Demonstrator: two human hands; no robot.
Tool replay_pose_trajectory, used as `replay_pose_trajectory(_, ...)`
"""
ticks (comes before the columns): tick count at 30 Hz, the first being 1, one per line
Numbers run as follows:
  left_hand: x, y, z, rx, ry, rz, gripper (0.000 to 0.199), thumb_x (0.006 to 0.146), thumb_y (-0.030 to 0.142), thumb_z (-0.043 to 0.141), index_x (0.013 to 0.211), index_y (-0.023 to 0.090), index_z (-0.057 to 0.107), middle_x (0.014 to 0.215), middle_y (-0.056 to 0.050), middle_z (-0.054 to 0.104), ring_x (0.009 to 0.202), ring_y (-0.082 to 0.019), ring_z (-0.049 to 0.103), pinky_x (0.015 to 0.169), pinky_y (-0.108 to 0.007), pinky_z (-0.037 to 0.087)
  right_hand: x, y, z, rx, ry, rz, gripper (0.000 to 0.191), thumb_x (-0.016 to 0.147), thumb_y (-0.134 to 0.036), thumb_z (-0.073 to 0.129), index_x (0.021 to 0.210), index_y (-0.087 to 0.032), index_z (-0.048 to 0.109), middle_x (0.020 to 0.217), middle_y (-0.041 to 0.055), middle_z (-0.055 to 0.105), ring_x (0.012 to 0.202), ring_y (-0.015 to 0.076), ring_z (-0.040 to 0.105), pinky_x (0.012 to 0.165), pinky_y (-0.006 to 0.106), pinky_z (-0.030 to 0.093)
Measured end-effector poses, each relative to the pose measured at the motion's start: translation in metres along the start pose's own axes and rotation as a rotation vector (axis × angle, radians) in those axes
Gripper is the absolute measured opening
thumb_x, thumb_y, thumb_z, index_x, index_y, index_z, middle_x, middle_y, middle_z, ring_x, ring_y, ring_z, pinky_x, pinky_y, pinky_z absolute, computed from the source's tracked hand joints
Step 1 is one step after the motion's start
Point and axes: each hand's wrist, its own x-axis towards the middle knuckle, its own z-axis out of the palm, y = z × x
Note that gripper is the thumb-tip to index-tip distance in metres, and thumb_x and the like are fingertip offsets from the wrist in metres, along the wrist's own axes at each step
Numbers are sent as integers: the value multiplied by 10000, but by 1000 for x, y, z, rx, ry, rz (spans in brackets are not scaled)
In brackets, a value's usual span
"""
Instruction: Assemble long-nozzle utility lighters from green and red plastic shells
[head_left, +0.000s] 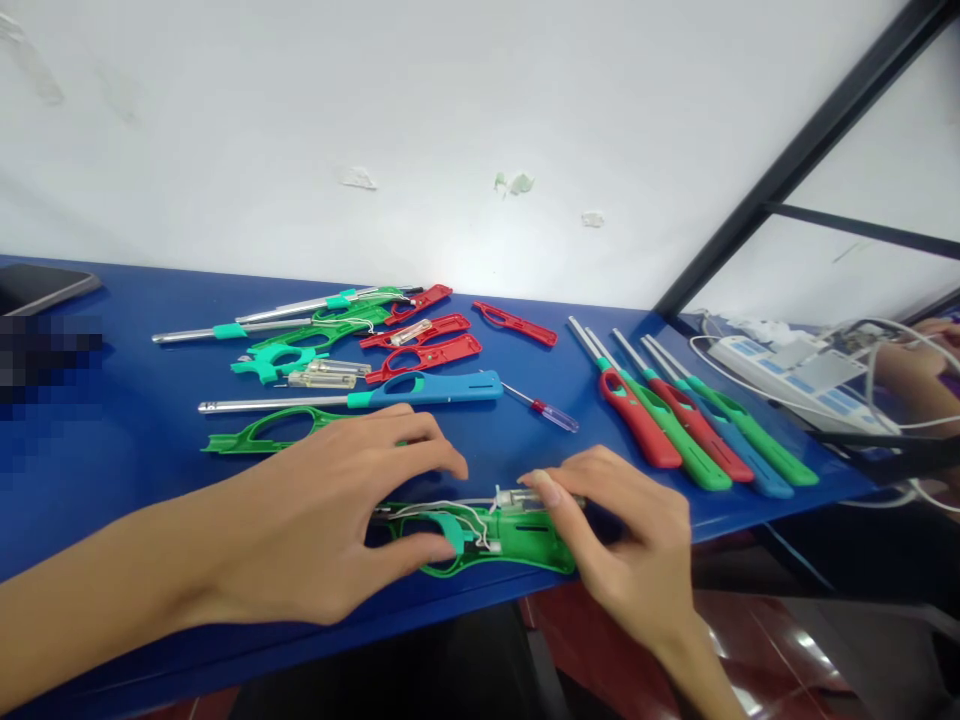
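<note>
A green lighter shell half (525, 540) lies open side up near the table's front edge, with thin white wires (480, 525) and a teal trigger (450, 530) inside. Over its left end reaches my left hand (337, 510), thumb against the trigger and fingers spread apart. My right hand (622, 530) pinches a clear fuel tank (517, 498) between thumb and fingers at the shell's far right side. The tank's right end is partly hidden by those fingers. Just beyond my left hand lies another green shell half (277, 432), partly covered by it.
A blue lighter (435, 390) and a small screwdriver (555, 412) lie beyond my hands. Behind are red shell halves (427, 355), loose clear tanks (326, 375) and opened green lighters (352, 320). Several whole lighters (697, 435) rest at right, near a power strip (795, 375) and another person's hand (915, 360).
</note>
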Motion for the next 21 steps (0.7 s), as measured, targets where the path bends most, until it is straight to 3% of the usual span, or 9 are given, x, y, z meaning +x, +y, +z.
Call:
replay_pose_trajectory(4,-7,-5,7,-2,32,-1,449,918,496,796,1309,322,658,1255,-13,727,1105,-253,727,889,-349,584,0,0,0,-7,4,-20,123,952,-75,721,888,-160,781,738,6,757,661,118,650,651,288,539)
replay_pose_trajectory(8,-9,-7,16,52,132,90,258,1017,458,686,1205,281,687,1156,-20,742,994,-223,747,820,-329,575,-1,0,-1,-7,4,-38,118,942,-61,720,883,-144,779,730,16,750,660,119,646,658,295,541)
replay_pose_trajectory(12,-10,-7,18,74,199,145,233,1078,461,594,1190,281,688,1142,-13,746,975,-200,750,817,-319,563,-1,0,-2,-24,-13,-32,112,942,-65,721,885,-142,778,726,13,740,658,115,636,657,293,536)
replay_pose_trajectory(18,-11,-7,16,27,202,121,224,1088,448,581,1187,292,708,1147,-15,727,951,-185,748,799,-303,556,-1,0,-2,-7,-23,-21,115,954,-70,717,922,-156,786,764,4,761,674,114,648,678,294,543)
replay_pose_trajectory(21,-11,-8,16,-24,169,106,191,1045,414,665,1176,294,734,1139,-9,726,935,-183,740,782,-294,550,-1,-1,-2,-7,-30,-11,138,960,-64,702,936,-169,789,781,2,771,680,120,661,682,301,547)
